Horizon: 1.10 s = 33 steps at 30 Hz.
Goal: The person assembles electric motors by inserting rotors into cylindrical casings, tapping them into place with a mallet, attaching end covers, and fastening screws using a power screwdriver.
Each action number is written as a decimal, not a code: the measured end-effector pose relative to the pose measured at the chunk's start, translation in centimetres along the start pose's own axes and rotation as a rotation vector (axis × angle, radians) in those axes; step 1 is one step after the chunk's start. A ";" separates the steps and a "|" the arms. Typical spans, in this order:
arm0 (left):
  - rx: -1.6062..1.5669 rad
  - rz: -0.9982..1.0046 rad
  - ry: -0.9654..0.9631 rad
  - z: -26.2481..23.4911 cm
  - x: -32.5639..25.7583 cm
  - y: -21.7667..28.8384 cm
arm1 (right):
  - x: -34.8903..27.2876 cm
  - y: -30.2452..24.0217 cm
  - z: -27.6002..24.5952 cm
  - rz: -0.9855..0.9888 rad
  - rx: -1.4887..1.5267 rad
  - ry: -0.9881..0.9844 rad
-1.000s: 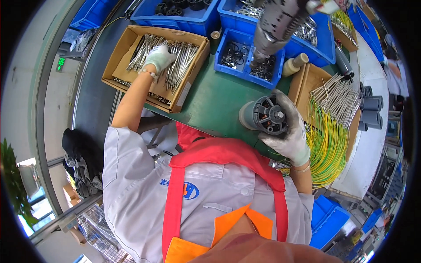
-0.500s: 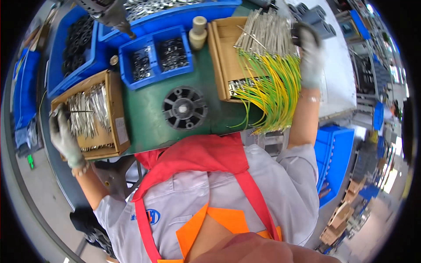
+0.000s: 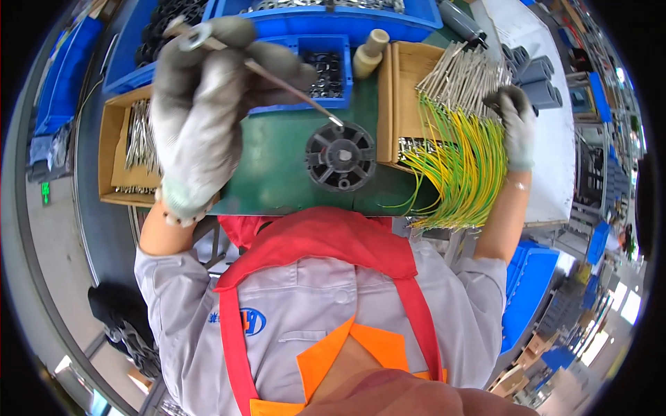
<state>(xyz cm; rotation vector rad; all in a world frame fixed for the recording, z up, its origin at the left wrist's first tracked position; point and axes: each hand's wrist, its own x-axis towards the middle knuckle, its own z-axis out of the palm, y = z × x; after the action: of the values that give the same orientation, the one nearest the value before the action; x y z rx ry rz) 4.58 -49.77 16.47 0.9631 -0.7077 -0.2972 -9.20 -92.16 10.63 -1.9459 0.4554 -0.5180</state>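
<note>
Left of the black motor (image 3: 341, 155), the left hand (image 3: 198, 125) is pinching a long bolt (image 3: 300, 96), likely light, stiff, best held near the washer (image 3: 196, 37)! Right of the motor, the right hand (image 3: 518, 132) is sitting by silver rods (image 3: 461, 80), its fingers' grip unclear.

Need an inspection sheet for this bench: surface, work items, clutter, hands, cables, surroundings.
Surface: green bench top, supporting cartons and bins.
Work items: round black spoked part on the bench; long metal rod held above, its tip over that part's edge in view, contact unclear.
Clutter: left carton of metal rods, right carton, blue bins, cream bottle.
Hands: left hand gloved, gripping the rod; right hand gloved, beside the silver rods, grip unclear.
Cables: green-and-yellow wires, draped over the right carton's near edge.
Surroundings: blue crate lower right, dark cloth lower left.
</note>
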 end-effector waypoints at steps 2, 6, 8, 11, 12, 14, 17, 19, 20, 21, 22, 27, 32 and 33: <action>-0.003 0.009 -0.019 -0.4 0.0 -0.3 | -2.5 -2.8 0.3 0.027 0.142 0.062; 0.018 -0.116 0.045 -0.1 -0.3 -0.3 | -6.3 -6.9 -0.4 -0.041 0.046 -0.075; 0.031 -0.077 -0.009 0.9 0.2 -0.7 | -8.2 -10.3 1.3 -0.022 0.045 -0.071; 0.065 -0.034 -0.090 2.4 0.3 -0.6 | -8.7 -13.8 2.5 -0.394 -0.215 -0.448; 0.315 0.031 -0.257 2.0 0.7 -0.2 | -8.8 -15.1 3.4 -0.387 -0.218 -0.456; 0.343 0.017 -0.368 1.8 0.9 -0.8 | -8.7 -17.2 5.0 -0.498 -0.297 -0.559; 0.462 -0.040 -0.413 2.2 1.9 -0.5 | -8.8 -18.3 5.3 -0.491 -0.270 -0.521; 0.599 -0.126 -0.428 2.0 1.7 -0.6 | -8.8 -18.1 5.1 -0.512 -0.223 -0.502; 0.696 -0.156 -0.493 1.9 1.5 -0.9 | -8.7 -18.4 4.8 -0.553 -0.181 -0.556; 0.793 -0.185 -0.559 1.7 1.1 -1.3 | -8.7 -18.6 4.7 -0.593 -0.139 -0.610; 0.763 -0.020 -0.542 1.1 0.2 -2.5 | -8.5 -18.6 5.0 -0.596 -0.138 -0.658; 0.747 -0.072 -0.438 -0.4 -4.5 -5.8 | -7.7 -19.3 5.6 -0.627 -0.147 -0.719; 0.852 -0.025 -0.282 0.1 -5.0 -6.3 | -7.9 -20.5 6.7 -0.638 -0.274 -0.715; 0.872 -0.016 -0.274 0.0 -5.1 -6.5 | -8.0 -20.5 7.0 -0.647 -0.284 -0.654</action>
<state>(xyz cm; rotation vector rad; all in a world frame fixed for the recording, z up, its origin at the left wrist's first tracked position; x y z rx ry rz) 1.26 -50.67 8.99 1.7749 -1.1165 -0.1247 -10.31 -74.45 25.44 -2.3827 -0.5626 -0.1823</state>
